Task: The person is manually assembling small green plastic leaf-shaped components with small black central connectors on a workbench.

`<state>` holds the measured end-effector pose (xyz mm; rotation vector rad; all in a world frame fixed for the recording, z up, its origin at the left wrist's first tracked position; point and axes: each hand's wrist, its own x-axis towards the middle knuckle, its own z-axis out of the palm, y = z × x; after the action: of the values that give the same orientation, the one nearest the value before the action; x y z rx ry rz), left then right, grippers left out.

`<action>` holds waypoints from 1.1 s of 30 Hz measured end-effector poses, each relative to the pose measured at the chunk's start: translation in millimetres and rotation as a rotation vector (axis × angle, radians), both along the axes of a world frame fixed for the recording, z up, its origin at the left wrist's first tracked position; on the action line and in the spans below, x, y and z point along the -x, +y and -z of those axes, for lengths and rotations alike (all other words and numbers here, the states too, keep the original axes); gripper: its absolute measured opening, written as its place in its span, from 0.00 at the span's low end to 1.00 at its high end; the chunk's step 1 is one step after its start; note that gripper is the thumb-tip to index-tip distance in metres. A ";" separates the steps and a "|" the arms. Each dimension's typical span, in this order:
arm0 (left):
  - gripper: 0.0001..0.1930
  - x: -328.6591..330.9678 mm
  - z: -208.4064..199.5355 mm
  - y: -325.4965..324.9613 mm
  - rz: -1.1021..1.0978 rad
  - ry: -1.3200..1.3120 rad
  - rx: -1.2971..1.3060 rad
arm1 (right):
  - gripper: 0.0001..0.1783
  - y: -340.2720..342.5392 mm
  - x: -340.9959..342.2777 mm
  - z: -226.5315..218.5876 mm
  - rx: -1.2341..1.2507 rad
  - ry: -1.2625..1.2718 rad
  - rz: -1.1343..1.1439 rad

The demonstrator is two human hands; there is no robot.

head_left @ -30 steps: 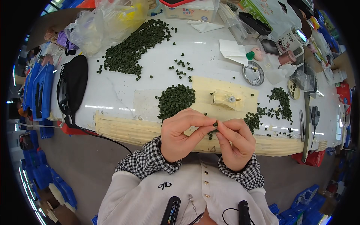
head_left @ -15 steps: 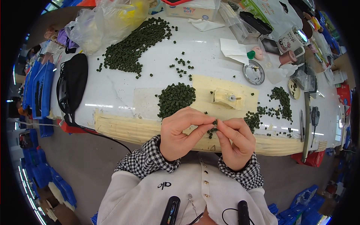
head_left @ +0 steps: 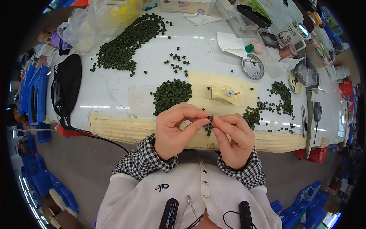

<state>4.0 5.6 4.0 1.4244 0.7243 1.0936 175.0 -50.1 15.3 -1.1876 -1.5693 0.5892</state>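
Spread across most of the view: a glossy white table point(head_left: 103, 91). Along its near edge, a long pale-yellow padded strip point(head_left: 114, 124). At the far left, a crumpled translucent plastic bag point(head_left: 89, 32), and just beside it a broad heap of small dark-green pieces point(head_left: 122, 47). Near the left end, a limp black fabric pouch point(head_left: 70, 80) with a cord trailing over the edge. Right of the middle, flat on the tabletop, a thin pale-yellow sheet point(head_left: 198, 82).

Over the padded strip, in a black-and-white checked cuff, the left hand point(head_left: 169, 131), thumb and forefinger brought together in a pinch. Facing it, the right hand point(head_left: 236, 139), forefinger tip up against the same spot, thumb lower and apart; impossible to tell whether gripping too. Beyond the left hand, a smaller rounded mound of dark-green pieces point(head_left: 171, 95). On the sheet, a pale-yellow block with a metal pin point(head_left: 221, 93). Farther right, a round silver metal dish point(head_left: 252, 68). Smallest of all, held at the left fingertips, between both hands: a single dark-green piece point(head_left: 210, 118), its shape mostly hidden.
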 end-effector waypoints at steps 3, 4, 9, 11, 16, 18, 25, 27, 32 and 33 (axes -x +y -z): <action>0.09 -0.7 1.1 -0.9 -0.002 -0.007 0.018 | 0.19 -0.3 -0.6 0.8 0.006 0.014 0.001; 0.09 -1.1 0.3 -0.8 -0.004 -0.005 0.018 | 0.19 -0.5 -0.6 1.6 0.007 0.022 0.000; 0.09 -0.5 0.8 0.9 0.008 0.048 -0.049 | 0.18 -1.5 -0.5 4.6 0.015 0.040 0.007; 0.09 -0.7 0.6 2.1 0.014 0.072 -0.078 | 0.18 -2.5 -1.0 3.8 0.021 0.036 0.009; 0.09 -1.6 -0.3 2.0 -0.010 0.096 -0.074 | 0.18 -4.7 -2.0 1.5 0.028 0.006 0.016; 0.09 -2.0 -0.1 1.7 -0.012 0.098 -0.078 | 0.19 -5.1 -2.6 2.8 0.017 -0.012 0.014; 0.09 -3.4 0.2 2.7 0.014 0.101 -0.105 | 0.19 -7.3 -4.5 3.6 -0.011 -0.035 -0.002; 0.09 -3.3 1.1 1.9 0.025 0.083 -0.087 | 0.19 -6.9 -5.2 0.8 -0.023 -0.057 -0.008; 0.10 -3.0 4.7 0.2 0.079 0.001 0.032 | 0.20 -4.5 -9.7 2.1 -0.077 -0.096 -0.034; 0.09 -2.8 5.1 0.5 0.089 -0.014 0.051 | 0.20 -3.7 -10.4 3.1 -0.086 -0.099 -0.034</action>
<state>6.8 6.1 -1.1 1.3917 0.6680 1.0081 185.4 -53.8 12.2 -1.1425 -1.6850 0.4866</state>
